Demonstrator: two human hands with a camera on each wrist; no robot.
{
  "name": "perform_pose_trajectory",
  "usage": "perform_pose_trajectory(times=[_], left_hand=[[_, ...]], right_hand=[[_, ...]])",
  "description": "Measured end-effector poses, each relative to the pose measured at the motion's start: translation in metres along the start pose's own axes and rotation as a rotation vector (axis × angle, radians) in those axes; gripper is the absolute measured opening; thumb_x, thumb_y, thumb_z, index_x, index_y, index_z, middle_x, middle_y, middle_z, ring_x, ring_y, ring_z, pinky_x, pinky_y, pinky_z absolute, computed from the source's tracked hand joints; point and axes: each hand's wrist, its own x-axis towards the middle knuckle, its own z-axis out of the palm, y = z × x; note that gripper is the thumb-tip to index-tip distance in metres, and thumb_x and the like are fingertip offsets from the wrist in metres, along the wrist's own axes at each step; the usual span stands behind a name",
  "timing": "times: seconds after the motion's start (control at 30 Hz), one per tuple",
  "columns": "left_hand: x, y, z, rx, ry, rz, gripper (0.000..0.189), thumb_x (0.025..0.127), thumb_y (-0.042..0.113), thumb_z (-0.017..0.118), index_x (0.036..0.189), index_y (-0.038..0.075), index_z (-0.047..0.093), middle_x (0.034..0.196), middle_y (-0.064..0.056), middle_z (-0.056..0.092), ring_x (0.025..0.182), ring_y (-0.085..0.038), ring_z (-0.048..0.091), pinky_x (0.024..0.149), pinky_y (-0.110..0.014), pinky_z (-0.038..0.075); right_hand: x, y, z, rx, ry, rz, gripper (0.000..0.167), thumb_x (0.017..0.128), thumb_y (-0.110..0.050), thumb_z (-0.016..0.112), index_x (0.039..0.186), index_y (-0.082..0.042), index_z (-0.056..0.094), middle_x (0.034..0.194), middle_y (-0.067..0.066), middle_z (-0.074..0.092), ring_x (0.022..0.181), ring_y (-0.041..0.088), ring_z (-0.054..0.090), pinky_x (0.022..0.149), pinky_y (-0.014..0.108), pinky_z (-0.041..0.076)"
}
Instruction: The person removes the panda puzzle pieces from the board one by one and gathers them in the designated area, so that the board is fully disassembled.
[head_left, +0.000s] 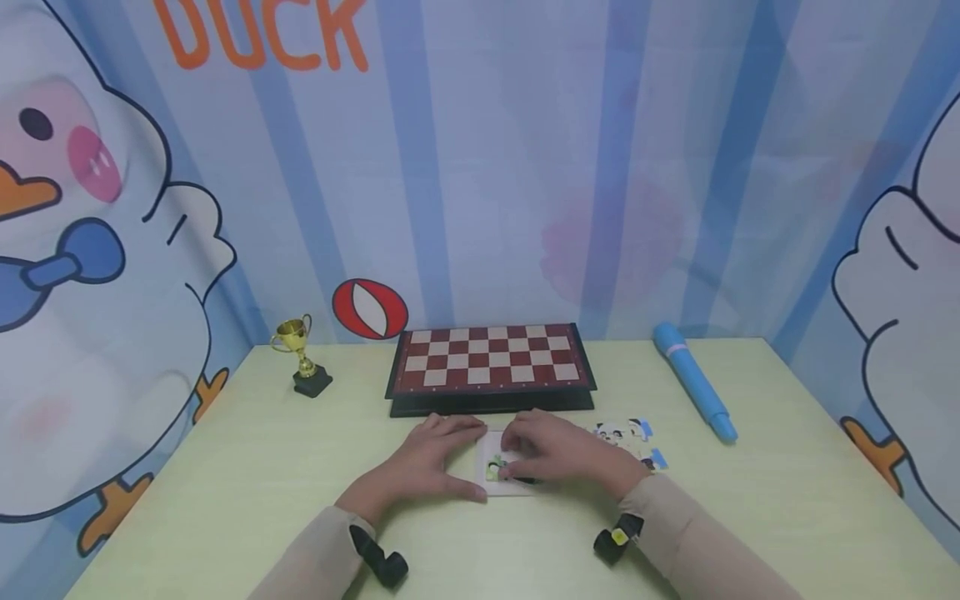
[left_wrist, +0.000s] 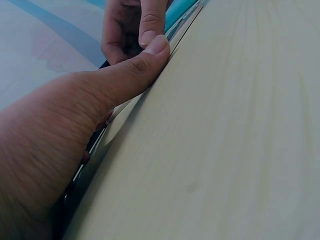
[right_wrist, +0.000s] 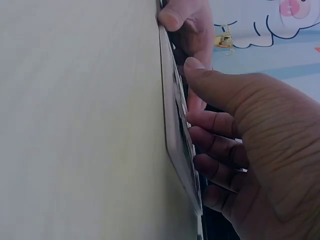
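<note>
A small white puzzle board lies flat on the table between both hands. My left hand spans its left side, with the thumb at the near corner, touching the edge, and extended fingers at the far corner. Over the board is my right hand, its fingers bent and fingertips down at the surface. A green-and-white puzzle piece shows beside the right thumb; I cannot tell whether the fingers pinch it. In the right wrist view, the right thumb stands apart from the other fingers, which reach the board's face.
Several loose panda puzzle pieces lie right of the board, partly behind the right hand. Behind stands a red-and-white chessboard on a dark case. A gold trophy cup is at the back left, a blue marker-shaped stick at the back right.
</note>
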Motion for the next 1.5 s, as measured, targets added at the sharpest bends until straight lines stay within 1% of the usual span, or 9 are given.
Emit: perform_pose_trajectory(times=[0.17, 0.23, 0.37, 0.6, 0.83, 1.0, 1.23, 1.43, 1.5], left_hand=[[0.0, 0.002, 0.0, -0.013, 0.002, 0.002, 0.101, 0.07, 0.085, 0.064, 0.153, 0.03, 0.045, 0.153, 0.014, 0.041, 0.136, -0.015, 0.033, 0.118, -0.049, 0.021], [0.0, 0.003, 0.0, -0.013, 0.001, 0.004, 0.101, 0.07, 0.085, 0.064, 0.153, 0.03, 0.045, 0.153, 0.014, 0.041, 0.137, -0.015, 0.033, 0.119, -0.049, 0.021], [0.001, 0.003, 0.002, -0.007, 0.003, 0.008, 0.101, 0.071, 0.085, 0.064, 0.153, 0.029, 0.045, 0.154, 0.013, 0.041, 0.137, -0.015, 0.033, 0.119, -0.048, 0.02], [-0.001, 0.003, 0.002, -0.006, -0.001, -0.003, 0.101, 0.07, 0.085, 0.064, 0.152, 0.029, 0.045, 0.153, 0.013, 0.041, 0.135, -0.014, 0.034, 0.117, -0.047, 0.024], [-0.003, 0.003, -0.001, -0.002, 0.0, 0.009, 0.099, 0.072, 0.083, 0.065, 0.152, 0.028, 0.046, 0.153, 0.011, 0.041, 0.137, -0.015, 0.034, 0.118, -0.048, 0.021], [-0.001, 0.001, -0.002, 0.01, 0.01, 0.021, 0.099, 0.072, 0.083, 0.064, 0.152, 0.028, 0.046, 0.154, 0.011, 0.041, 0.136, -0.015, 0.034, 0.117, -0.047, 0.024], [0.001, -0.001, -0.001, 0.02, 0.011, 0.02, 0.101, 0.071, 0.086, 0.062, 0.152, 0.028, 0.046, 0.153, 0.012, 0.041, 0.134, -0.013, 0.035, 0.115, -0.046, 0.027], [0.001, 0.0, 0.0, 0.019, 0.012, 0.022, 0.099, 0.072, 0.084, 0.064, 0.151, 0.028, 0.047, 0.152, 0.012, 0.042, 0.136, -0.014, 0.034, 0.118, -0.048, 0.022], [0.0, -0.001, 0.0, 0.02, 0.015, 0.023, 0.099, 0.072, 0.084, 0.064, 0.151, 0.028, 0.048, 0.152, 0.012, 0.043, 0.135, -0.014, 0.035, 0.117, -0.048, 0.023]], right_hand=[[0.004, -0.008, 0.006, -0.001, -0.021, 0.032, 0.035, 0.09, -0.047, 0.074, 0.111, -0.02, 0.068, 0.102, -0.011, 0.06, 0.09, 0.009, 0.051, 0.083, 0.029, 0.048], [0.004, -0.01, 0.008, 0.01, -0.023, 0.048, 0.033, 0.09, -0.044, 0.075, 0.11, -0.019, 0.068, 0.1, -0.01, 0.059, 0.087, 0.009, 0.051, 0.079, 0.029, 0.047], [0.001, -0.011, 0.009, 0.023, -0.016, 0.058, 0.032, 0.089, -0.041, 0.076, 0.11, -0.019, 0.067, 0.097, -0.011, 0.058, 0.086, 0.01, 0.051, 0.078, 0.028, 0.047], [0.0, -0.013, 0.011, 0.11, -0.007, 0.009, 0.032, 0.09, -0.037, 0.077, 0.115, -0.023, 0.061, 0.101, -0.012, 0.059, 0.087, 0.009, 0.052, 0.079, 0.029, 0.048], [0.002, -0.013, 0.014, 0.17, 0.012, -0.038, 0.023, 0.095, -0.029, 0.071, 0.114, -0.023, 0.06, 0.098, -0.014, 0.061, 0.084, 0.007, 0.057, 0.078, 0.027, 0.051], [0.003, -0.013, 0.013, 0.202, 0.037, -0.042, 0.019, 0.095, -0.025, 0.071, 0.112, -0.023, 0.061, 0.093, -0.016, 0.063, 0.084, 0.004, 0.06, 0.078, 0.026, 0.052], [0.003, -0.01, 0.013, 0.209, 0.057, -0.058, 0.017, 0.097, -0.027, 0.07, 0.112, -0.023, 0.061, 0.093, -0.019, 0.063, 0.084, 0.003, 0.059, 0.078, 0.027, 0.051], [0.001, -0.011, 0.012, 0.229, 0.063, -0.052, 0.017, 0.097, -0.029, 0.07, 0.111, -0.023, 0.062, 0.091, -0.018, 0.063, 0.082, 0.005, 0.058, 0.075, 0.028, 0.05], [0.0, -0.012, 0.011, 0.238, 0.068, -0.046, 0.018, 0.097, -0.029, 0.07, 0.111, -0.022, 0.062, 0.091, -0.018, 0.064, 0.082, 0.005, 0.058, 0.075, 0.027, 0.05]])
